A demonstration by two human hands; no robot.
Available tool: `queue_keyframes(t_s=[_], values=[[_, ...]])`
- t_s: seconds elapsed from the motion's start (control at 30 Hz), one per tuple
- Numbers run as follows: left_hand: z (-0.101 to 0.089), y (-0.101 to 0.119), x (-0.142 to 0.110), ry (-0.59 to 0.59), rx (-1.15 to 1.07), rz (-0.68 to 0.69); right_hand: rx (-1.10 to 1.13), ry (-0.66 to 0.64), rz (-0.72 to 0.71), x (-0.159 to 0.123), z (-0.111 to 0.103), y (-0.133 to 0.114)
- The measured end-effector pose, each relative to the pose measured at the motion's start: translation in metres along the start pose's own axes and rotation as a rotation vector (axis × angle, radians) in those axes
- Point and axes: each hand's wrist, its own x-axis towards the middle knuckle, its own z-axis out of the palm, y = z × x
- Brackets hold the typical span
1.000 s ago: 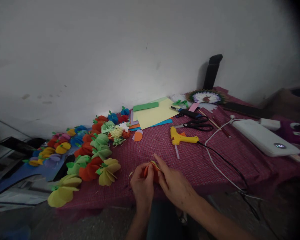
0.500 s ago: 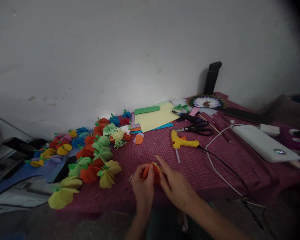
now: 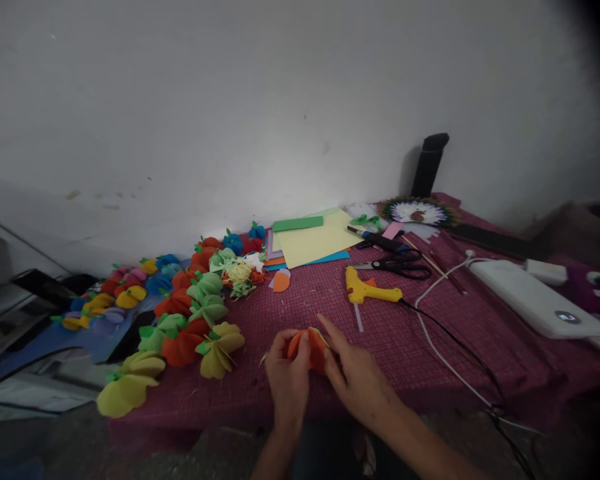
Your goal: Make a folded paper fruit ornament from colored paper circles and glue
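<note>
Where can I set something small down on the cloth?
The red checked cloth shows bare between the right hand, yellow glue gun and white cable, and between the black cable and white power bank. It is crowded at left with paper ornaments, and at the back with paper sheets and scissors.
</note>
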Motion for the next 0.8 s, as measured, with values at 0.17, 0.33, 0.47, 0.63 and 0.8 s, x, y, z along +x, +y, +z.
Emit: queue_keyframes(t_s=[0.17,0.33,0.47,0.63,0.8], values=[[0.002,-0.001,0.003,-0.014,-0.085,-0.039,0.020,0.008,0.004,0.000,0.000,0.002],[0.001,-0.007,0.010,-0.112,-0.217,-0.111,0.009,0.066,0.036,0.004,-0.005,0.007],[-0.005,-0.011,0.015,-0.210,-0.272,-0.125,0.025,0.099,0.040,0.008,-0.009,0.011],[-0.007,-0.007,0.015,-0.260,-0.361,-0.152,0.021,0.074,0.053,0.013,-0.010,0.014],[-0.006,-0.001,0.014,-0.270,-0.330,-0.155,-0.017,0.083,0.043,0.015,-0.012,0.016]])
